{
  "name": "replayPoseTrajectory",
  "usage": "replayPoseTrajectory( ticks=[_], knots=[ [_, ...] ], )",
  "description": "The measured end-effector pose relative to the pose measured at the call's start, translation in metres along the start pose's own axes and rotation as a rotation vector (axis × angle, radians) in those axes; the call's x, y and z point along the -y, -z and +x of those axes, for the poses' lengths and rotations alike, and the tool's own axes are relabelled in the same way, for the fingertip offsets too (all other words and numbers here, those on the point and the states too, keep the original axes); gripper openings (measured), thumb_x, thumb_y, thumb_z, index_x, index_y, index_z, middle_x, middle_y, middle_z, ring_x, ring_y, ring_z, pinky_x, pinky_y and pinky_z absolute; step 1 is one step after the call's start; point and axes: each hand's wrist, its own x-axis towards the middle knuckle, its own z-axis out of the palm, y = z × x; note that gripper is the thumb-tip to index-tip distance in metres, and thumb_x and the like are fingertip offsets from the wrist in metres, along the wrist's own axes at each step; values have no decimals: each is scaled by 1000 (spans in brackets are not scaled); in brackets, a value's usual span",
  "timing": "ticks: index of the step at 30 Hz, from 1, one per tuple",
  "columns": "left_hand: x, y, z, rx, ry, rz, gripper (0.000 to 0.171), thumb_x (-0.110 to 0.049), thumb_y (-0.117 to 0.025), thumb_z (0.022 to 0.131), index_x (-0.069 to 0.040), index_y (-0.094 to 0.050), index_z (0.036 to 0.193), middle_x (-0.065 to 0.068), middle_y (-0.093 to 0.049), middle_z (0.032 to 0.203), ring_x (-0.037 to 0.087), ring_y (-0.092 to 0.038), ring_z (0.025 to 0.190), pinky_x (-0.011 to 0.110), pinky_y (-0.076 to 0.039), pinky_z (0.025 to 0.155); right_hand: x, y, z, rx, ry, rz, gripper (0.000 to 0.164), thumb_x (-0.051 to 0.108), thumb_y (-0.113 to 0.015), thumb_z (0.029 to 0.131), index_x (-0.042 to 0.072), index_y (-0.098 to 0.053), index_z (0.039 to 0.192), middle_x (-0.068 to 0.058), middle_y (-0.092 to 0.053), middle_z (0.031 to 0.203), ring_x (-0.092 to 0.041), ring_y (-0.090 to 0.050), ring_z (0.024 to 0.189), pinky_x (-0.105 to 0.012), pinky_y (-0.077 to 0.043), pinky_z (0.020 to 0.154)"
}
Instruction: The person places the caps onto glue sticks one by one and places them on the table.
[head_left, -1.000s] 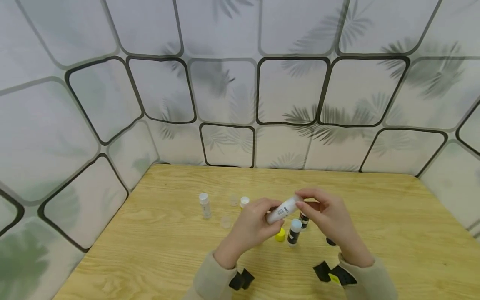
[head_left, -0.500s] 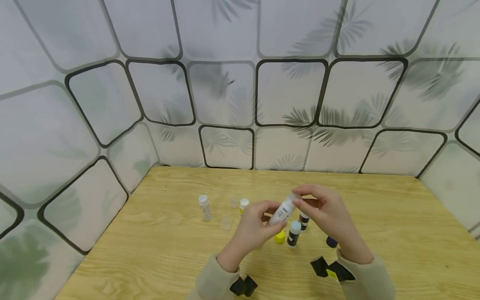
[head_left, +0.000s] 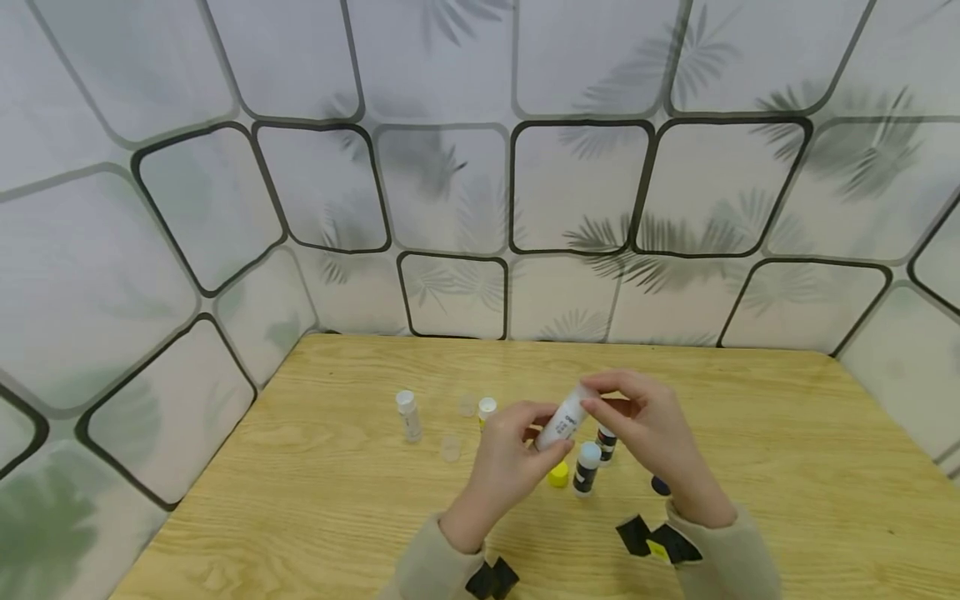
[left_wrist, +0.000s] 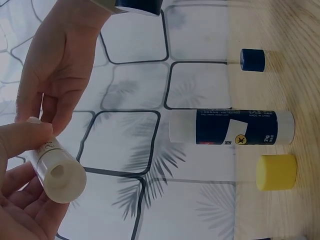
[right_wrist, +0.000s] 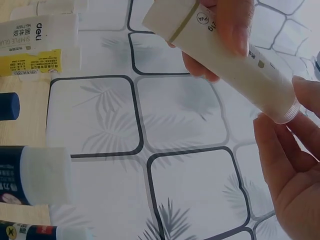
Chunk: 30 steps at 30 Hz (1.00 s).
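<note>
Both hands hold one white glue stick [head_left: 564, 419] at a tilt above the table. My left hand [head_left: 513, 462] grips its lower body between thumb and fingers. At the upper end, the thumb and fingertips of my right hand [head_left: 651, 429] pinch the tip; in the right wrist view they are at a ridged band. The stick's round lower end, with a small recess, faces the left wrist view. Just beneath the hands stand a navy-labelled glue stick [head_left: 586, 473], a second navy-labelled glue stick [head_left: 606, 448], partly hidden by the right hand, and a yellow cap [head_left: 558, 475].
A white glue stick [head_left: 409, 418] stands on the left of the wooden table [head_left: 300, 500]. A yellow-labelled glue stick [head_left: 487, 408] is partly behind the left hand. Clear caps [head_left: 450, 448] lie between them. A navy cap [head_left: 660, 485] sits by the right wrist. Patterned cloth walls enclose the table.
The held glue stick has tipped to a steeper angle, its upper end shifting slightly left with the right hand. Both hands keep their hold; the things on the table stay put.
</note>
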Motion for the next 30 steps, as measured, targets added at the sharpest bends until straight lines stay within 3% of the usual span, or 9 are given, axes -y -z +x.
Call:
replayPoseTrajectory(
  ticks=[9,17,30],
  knots=[
    [2,-2,-1,-59,51,-50,26,-9,-71,74,-2,-61,98,6,-61,93,16,-58,80,20,-49,65,1,-5,2,51,-145,45,33,2,-63,80,-5,-53,111,-15,-60,95,-10,-58,82,-25,-51,63],
    [3,-3,-1,-75,39,-52,26,-11,-71,75,-4,-61,98,5,-61,93,16,-58,80,21,-49,64,1,-10,2,79,-170,51,29,5,-65,79,-2,-54,105,-11,-61,88,-14,-59,75,-27,-50,60],
    [4,-3,-1,-64,21,-38,27,-10,-72,73,-4,-60,97,5,-61,93,15,-57,82,21,-49,65,3,-12,1,36,-201,-4,29,6,-66,78,-3,-55,104,-11,-62,86,-13,-59,74,-26,-50,61]
  ],
)
